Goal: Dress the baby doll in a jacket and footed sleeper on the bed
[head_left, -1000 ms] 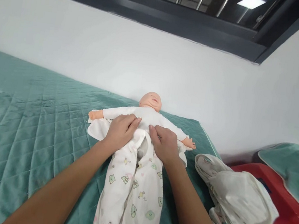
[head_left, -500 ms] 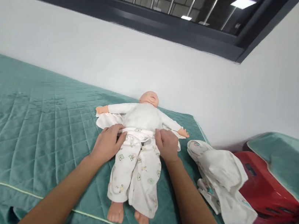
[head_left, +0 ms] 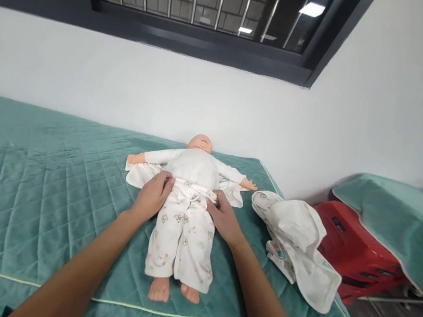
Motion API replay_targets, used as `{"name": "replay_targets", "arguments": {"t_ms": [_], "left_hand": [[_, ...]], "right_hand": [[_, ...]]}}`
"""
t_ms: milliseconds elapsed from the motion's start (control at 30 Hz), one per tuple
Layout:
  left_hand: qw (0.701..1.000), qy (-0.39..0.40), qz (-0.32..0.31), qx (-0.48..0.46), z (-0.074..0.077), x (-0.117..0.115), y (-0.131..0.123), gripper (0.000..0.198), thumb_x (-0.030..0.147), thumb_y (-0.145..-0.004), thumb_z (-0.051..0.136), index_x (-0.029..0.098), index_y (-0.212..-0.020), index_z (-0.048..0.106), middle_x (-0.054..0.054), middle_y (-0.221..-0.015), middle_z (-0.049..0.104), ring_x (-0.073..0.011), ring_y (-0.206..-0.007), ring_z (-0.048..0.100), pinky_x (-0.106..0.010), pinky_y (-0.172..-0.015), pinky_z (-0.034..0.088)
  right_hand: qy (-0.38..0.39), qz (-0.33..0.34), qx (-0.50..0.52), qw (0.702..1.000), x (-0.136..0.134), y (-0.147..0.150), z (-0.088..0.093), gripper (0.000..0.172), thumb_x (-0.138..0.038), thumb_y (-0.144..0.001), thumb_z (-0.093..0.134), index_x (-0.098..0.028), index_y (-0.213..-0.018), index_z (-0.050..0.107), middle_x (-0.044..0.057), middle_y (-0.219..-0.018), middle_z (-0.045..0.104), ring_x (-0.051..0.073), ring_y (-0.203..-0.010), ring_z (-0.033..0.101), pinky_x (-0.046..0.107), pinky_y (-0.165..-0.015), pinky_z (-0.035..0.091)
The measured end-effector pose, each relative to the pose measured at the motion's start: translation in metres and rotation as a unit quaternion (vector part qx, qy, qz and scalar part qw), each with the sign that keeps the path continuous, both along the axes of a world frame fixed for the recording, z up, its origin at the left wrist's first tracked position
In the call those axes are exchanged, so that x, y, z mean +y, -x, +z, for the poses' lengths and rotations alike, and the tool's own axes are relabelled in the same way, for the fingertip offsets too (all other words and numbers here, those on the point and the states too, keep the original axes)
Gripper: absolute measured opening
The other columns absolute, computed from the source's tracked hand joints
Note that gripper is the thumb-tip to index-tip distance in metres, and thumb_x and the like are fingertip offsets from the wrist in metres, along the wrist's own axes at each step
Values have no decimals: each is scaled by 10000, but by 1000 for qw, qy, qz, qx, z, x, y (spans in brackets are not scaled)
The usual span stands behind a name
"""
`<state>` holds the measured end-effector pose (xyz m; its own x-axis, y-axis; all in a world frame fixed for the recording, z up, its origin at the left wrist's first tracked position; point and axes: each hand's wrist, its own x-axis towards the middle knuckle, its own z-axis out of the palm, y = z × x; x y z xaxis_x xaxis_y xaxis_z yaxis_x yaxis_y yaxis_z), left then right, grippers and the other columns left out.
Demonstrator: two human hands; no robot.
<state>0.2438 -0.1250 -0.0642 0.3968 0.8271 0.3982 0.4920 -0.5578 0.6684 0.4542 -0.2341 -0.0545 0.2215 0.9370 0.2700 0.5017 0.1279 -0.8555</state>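
A baby doll [head_left: 200, 143] lies on its back, arms spread, in a white long-sleeved top [head_left: 192, 165] and white printed trousers [head_left: 196, 237]. At the trousers' waistband on the left side, my left hand [head_left: 153, 195] is closed with fingers and thumb on the cloth. My right hand [head_left: 226, 221] grips the waistband at the opposite hip, its thumb on the front of the trousers. The fingertips of both hands are partly hidden. White cloth [head_left: 142, 174] spreads out under the doll's arms. Its bare feet [head_left: 159, 288] stick out of the trouser legs.
A green quilted cover [head_left: 52, 199] lies under the doll. White printed clothing [head_left: 299, 234] is heaped to the right, beside a red plastic object [head_left: 359, 253] partly under green cloth [head_left: 384, 214]. Behind are a white wall [head_left: 127, 84] and a dark-framed window [head_left: 197, 36].
The camera view has shifted, moving the scene slightly left. My right hand has turned from a fist on the waistband to a looser grip at the hip; my left hand keeps its place.
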Motion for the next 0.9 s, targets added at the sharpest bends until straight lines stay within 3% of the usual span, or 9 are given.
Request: {"name": "replay_targets", "arguments": {"t_ms": [133,267,433,633,767,900], "left_hand": [[1000,-21,5,-8,4,20,-15,326,448,-975,308,212,-989,532,-76,-940,634,-249,-912,604,-365,-807,450],[997,-17,66,47,7,22,-18,335,434,-988,289,209,-1011,536,-83,-936,662,-257,-870,629,-346,-734,426],[986,-22,123,107,8,-18,-2,304,417,-990,320,208,-1015,540,-79,-849,692,-269,-808,668,-323,-661,394],[991,-22,125,38,-2,-72,13,272,425,-981,372,208,-990,536,-77,-897,712,-235,-816,685,-305,-680,433],[992,0,121,31,-3,-77,13,285,442,-969,398,206,-1060,529,-83,-955,707,-246,-878,680,-316,-716,456],[992,8,112,49,-4,-68,11,285,439,-982,358,222,-1038,533,-72,-956,693,-253,-902,660,-321,-718,441]], "right_hand": [[-11,-8,32,999,18,-4,-1,261,-459,-836,597,-221,-935,556,-5,-871,591,182,-805,539,308,-744,464],[-13,-48,1,999,32,-5,-3,257,-466,-829,586,-217,-891,564,-1,-844,604,190,-801,544,318,-746,456],[-15,-75,-75,994,30,-6,-8,259,-473,-838,577,-216,-862,582,3,-820,631,191,-783,553,301,-703,434],[-26,-89,-135,987,32,-6,-12,256,-461,-842,587,-206,-845,567,-13,-756,596,176,-717,534,286,-661,382],[-27,-89,-129,987,28,-1,-7,270,-477,-854,568,-208,-842,573,-19,-766,602,175,-735,537,278,-672,374],[-14,-83,-101,991,-6,14,-2,316,-498,-879,547,-210,-751,528,-45,-677,536,153,-675,488,263,-635,358]]}}
